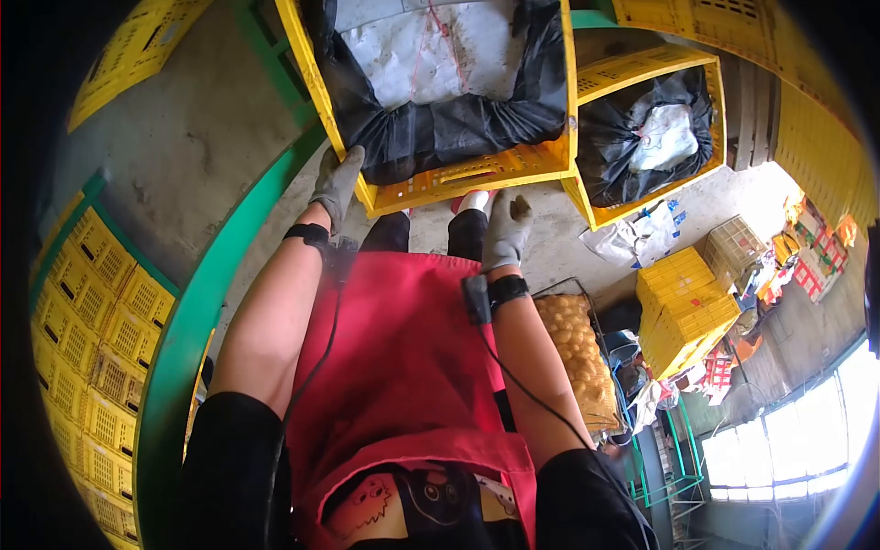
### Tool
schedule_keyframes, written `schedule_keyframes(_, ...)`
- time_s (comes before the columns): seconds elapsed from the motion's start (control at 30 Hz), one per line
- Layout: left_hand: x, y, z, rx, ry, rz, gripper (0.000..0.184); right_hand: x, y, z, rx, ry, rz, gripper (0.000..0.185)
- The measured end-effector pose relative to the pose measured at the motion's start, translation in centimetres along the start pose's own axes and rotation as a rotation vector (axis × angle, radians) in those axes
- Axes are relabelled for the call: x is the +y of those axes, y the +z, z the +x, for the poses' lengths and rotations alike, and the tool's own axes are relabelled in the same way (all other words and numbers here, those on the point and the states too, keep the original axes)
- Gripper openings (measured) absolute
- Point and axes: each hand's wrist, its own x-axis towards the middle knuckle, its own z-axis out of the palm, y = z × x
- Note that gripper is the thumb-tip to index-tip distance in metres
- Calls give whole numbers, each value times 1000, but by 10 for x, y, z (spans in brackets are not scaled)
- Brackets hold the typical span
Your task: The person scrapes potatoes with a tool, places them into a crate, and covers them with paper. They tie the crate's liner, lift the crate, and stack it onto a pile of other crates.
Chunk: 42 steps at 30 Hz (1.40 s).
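A large yellow crate [458,187] lined with a black plastic bag [394,137] stands in front of me, with a dirty white sheet [422,55] inside it. My left hand [338,188], in a grey glove, is closed on the crate's near left corner. My right hand [507,231], gloved too, is just below the crate's near side, apart from it. Its fingers look curled, with dark marks at the tips; whether anything is in them is hidden.
To the right is a smaller yellow crate [588,209] with a black liner. A net sack of round, tan produce [573,357] and stacked yellow crates [683,307] stand nearer me. A green rail [197,307] curves along my left, beside more yellow crates [92,339].
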Motion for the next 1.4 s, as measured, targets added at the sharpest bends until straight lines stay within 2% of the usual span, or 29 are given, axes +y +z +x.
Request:
schedule_keyframes(0.03, 18, 1, -4, 48, 1, 23, 49, 10, -7, 27, -27, 191, 105, 69)
schedule_keyframes(0.1, 31, -1, 12, 71, 106, 16, 52, -22, -27, 36, -236, 444, 457, 69)
schedule_keyframes(0.13, 42, -4, 16, 64, 111, 79, 57, 1, -27, 59, -422, 306, 376, 71)
schedule_keyframes(0.17, 43, -8, 33, 186, 84, 290, 65, 37, -21, 87, -418, 305, 385, 71)
schedule_keyframes(0.2, 54, -5, 35, 188, 68, 278, 69, 71, -11, 116, -507, 5, 324, 65)
schedule_keyframes(0.27, 78, -9, 41, 132, 26, 279, 75, 46, -12, 109, -636, 21, 449, 55)
schedule_keyframes(0.3, 71, -14, 56, 169, 21, 300, 77, 41, -12, 108, -702, 35, 509, 50)
schedule_keyframes(0.37, 67, -16, 80, 303, 135, 425, 69, 23, 3, 123, -734, 641, 1044, 47)
schedule_keyframes(0.43, 59, -18, 100, 372, 170, 656, 60, 5, 11, 106, -559, 518, 939, 43)
schedule_keyframes(0.47, 55, -19, 110, 412, 183, 770, 55, 5, 12, 106, -548, 561, 944, 42)
schedule_keyframes(0.53, 62, -16, 96, 347, 191, 699, 52, 25, 13, 114, -538, 601, 962, 42)
schedule_keyframes(0.6, 62, -18, 97, 334, 117, 662, 56, 85, 19, 136, -600, 385, 812, 42)
schedule_keyframes(0.67, 68, -20, 95, 326, 12, 575, 63, 67, 23, 131, -601, 460, 871, 43)
schedule_keyframes(0.7, 82, -17, 92, 322, 9, 560, 66, 34, 19, 117, -569, 652, 996, 44)
schedule_keyframes(0.73, 97, -13, 88, 317, 6, 545, 68, 16, 16, 110, -565, 681, 970, 44)
schedule_keyframes(0.77, 121, -7, 82, 489, 229, 723, 71, 6, 13, 108, -563, 708, 941, 44)
schedule_keyframes(0.83, 186, 10, 74, 651, 586, 920, 75, 3, 14, 105, -608, 686, 1012, 45)
schedule_keyframes(0.9, 265, 27, 84, 605, 799, 991, 76, -18, 13, 95, -572, 734, 1080, 37)
schedule_keyframes(1.0, 363, 48, 142, 601, 1057, 1204, 69, 8, 16, 104, -633, 723, 1092, 37)
schedule_keyframes(1.07, 416, 61, 187, 549, 1000, 1481, 61, -3, 15, 98, -641, 737, 1077, 37)
schedule_keyframes(1.1, 432, 64, 215, 472, 1045, 1545, 55, -9, 10, 93, -641, 743, 1056, 36)
schedule_keyframes(1.13, 456, 82, 214, 277, 798, 1606, 48, -18, 7, 90, -580, 819, 1017, 35)
schedule_keyframes(1.17, 465, 91, 229, 164, 722, 1731, 42, -11, 9, 90, -567, 828, 1020, 35)
schedule_keyframes(1.23, 469, 109, 225, 167, 599, 1865, 38, 4, 16, 91, -509, 759, 997, 36)
schedule_keyframes(1.3, 456, 106, 228, 204, 615, 1832, 39, -5, 12, 88, -434, 805, 953, 34)
schedule_keyframes(1.4, 449, 88, 231, 254, 662, 1805, 41, -12, 12, 81, -413, 744, 924, 33)
